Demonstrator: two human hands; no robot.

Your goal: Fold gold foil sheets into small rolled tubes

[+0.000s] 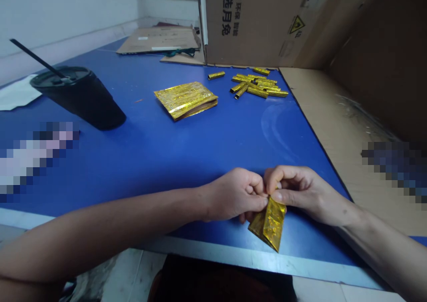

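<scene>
Near the front edge of the blue table, my left hand (238,195) and my right hand (296,188) meet, both pinching the top of a shiny gold foil sheet (275,224). The sheet is creased lengthwise and its lower end hangs down, flaring apart. My fingers cover its upper end. Farther back lies a stack of gold foil sheets (185,98), flat on the table. To its right is a loose pile of several rolled gold foil tubes (260,86), with one tube (216,75) lying apart on the left.
A black tumbler with a straw (86,97) stands at the left of the blue table (150,159). A large cardboard box (256,26) rises at the back right. Flattened cardboard (160,39) lies at the back, and a white sheet (16,93) lies beyond the tumbler.
</scene>
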